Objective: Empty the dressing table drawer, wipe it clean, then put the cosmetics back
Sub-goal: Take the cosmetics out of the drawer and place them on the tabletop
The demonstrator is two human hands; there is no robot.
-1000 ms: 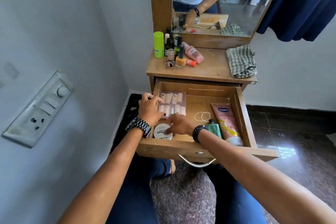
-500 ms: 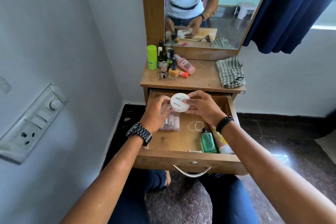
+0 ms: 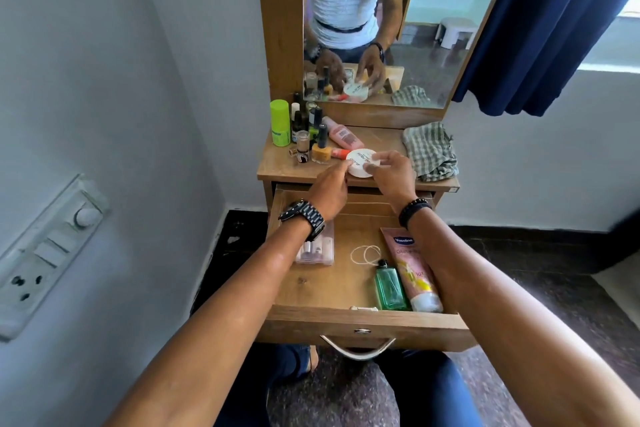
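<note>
The wooden drawer (image 3: 346, 322) stands pulled out. Inside lie a clear box of small vials (image 3: 317, 250), white loops of thread (image 3: 366, 255), a green bottle (image 3: 389, 286) and a pink Vaseline tube (image 3: 414, 270). Above the tabletop (image 3: 280, 170), both hands hold a round white jar (image 3: 360, 163): my left hand (image 3: 330, 191) touches its left edge with its fingertips, and my right hand (image 3: 393, 173) pinches its right side. Bottles of cosmetics (image 3: 311, 135) stand grouped at the top's back left, among them a lime-green bottle (image 3: 280, 122).
A checked cloth (image 3: 431, 151) lies crumpled on the right of the tabletop. The mirror (image 3: 391, 21) rises behind. A switch panel (image 3: 45, 253) is on the left wall, a dark blue curtain (image 3: 554, 21) hangs at the right. My knees are under the drawer.
The white jar was lifted out of the drawer's front left by both hands and carried up and back over the tabletop, next to the bottles.
</note>
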